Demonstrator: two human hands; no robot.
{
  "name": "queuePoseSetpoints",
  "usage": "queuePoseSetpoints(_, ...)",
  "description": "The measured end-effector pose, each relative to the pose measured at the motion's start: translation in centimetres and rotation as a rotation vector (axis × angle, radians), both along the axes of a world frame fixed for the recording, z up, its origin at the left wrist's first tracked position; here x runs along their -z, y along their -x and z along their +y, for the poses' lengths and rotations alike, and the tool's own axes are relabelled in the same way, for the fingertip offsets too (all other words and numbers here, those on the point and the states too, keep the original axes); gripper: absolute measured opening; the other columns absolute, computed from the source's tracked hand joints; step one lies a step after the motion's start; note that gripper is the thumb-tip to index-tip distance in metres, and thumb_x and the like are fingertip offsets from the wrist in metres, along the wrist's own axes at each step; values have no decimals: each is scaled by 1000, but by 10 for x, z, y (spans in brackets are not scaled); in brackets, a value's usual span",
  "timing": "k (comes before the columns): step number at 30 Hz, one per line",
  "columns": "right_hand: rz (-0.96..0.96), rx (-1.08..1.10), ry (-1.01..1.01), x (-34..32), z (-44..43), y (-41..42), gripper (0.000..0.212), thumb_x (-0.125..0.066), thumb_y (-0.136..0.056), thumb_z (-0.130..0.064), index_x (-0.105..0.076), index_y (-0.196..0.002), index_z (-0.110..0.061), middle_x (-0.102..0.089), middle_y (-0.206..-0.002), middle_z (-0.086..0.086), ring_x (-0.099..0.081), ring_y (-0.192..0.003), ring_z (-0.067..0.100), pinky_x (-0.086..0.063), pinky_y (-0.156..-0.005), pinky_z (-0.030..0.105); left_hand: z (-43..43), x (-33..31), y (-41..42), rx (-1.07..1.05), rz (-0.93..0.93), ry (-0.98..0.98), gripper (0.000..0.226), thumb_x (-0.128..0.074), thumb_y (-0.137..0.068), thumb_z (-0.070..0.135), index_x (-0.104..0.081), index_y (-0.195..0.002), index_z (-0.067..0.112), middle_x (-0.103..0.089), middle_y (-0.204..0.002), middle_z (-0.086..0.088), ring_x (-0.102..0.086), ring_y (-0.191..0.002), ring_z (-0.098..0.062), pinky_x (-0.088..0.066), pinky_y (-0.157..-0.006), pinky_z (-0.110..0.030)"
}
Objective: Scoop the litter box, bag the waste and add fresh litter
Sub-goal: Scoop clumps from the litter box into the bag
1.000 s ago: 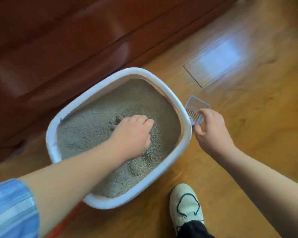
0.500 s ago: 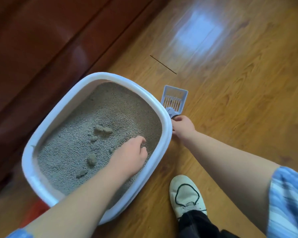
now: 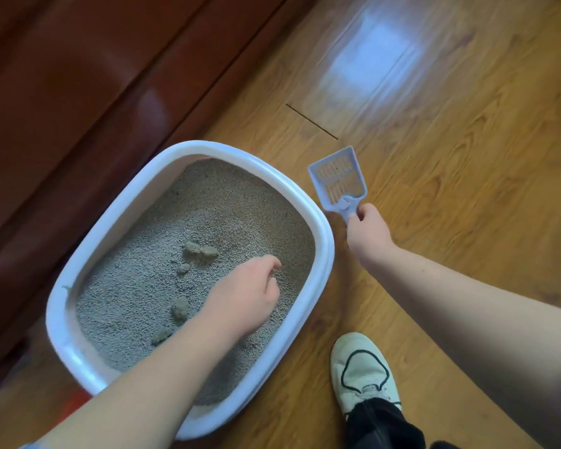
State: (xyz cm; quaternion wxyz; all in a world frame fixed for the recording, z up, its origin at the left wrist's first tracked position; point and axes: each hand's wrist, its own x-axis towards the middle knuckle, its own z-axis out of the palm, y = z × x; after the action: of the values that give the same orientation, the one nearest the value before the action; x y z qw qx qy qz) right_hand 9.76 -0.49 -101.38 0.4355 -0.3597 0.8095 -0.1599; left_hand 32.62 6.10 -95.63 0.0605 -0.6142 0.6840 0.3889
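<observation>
A white litter box (image 3: 325,254) sits on the wooden floor, filled with grey litter (image 3: 227,209). Several clumps lie in it: one pair (image 3: 201,251) near the middle, another clump (image 3: 179,307) and a lower clump (image 3: 161,335) closer to me. My left hand (image 3: 243,293) is down in the litter right of the clumps, fingers curled with their tips in the grains. My right hand (image 3: 368,234) grips the handle of a pale blue slotted scoop (image 3: 337,181), which is just outside the box's right rim, over the floor, and holds nothing.
Dark red-brown wooden furniture (image 3: 78,92) runs along the far left, close behind the box. My white shoe (image 3: 361,371) stands on the floor right of the box's near corner. Something orange-red (image 3: 78,400) shows under the box's near-left edge. Bare wooden floor (image 3: 467,157) stretches to the right.
My left hand has dragged through the litter towards me and to the right, uncovering several clumps. My right hand has taken the scoop by its handle and drawn it slightly away from the rim.
</observation>
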Motion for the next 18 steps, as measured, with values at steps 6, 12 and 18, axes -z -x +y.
queuePoseSetpoints(6,115,-220,326,-60,21,-12,10,-37,-103,-29,-47,-101,-27,-63,-86,-7,-61,-76,18,-52,-71,44,-7,0,-46,54,-90,95,35,-39,-98,27,-50,-131,31,-62,-126,8,-62,-106,-12,-55,-87,-40)
queuePoseSetpoints(12,108,-695,298,-105,39,-86,19,-48,-100,-36,-44,-86,-24,-53,-69,-4,-50,-64,13,-42,-66,41,16,-2,-124,110,-221,170,32,-39,-96,24,-54,-124,28,-63,-111,9,-61,-94,-9,-53,-69,-26)
queuePoseSetpoints(18,402,-1218,21,-100,38,-157,36,-48,-97,-46,-42,-72,-20,-52,-63,-5,-51,-64,22,-38,-58,35,73,-1,-200,9,-268,227,28,-40,-93,27,-59,-113,25,-66,-106,3,-60,-99,-22,-52,-81,-41)
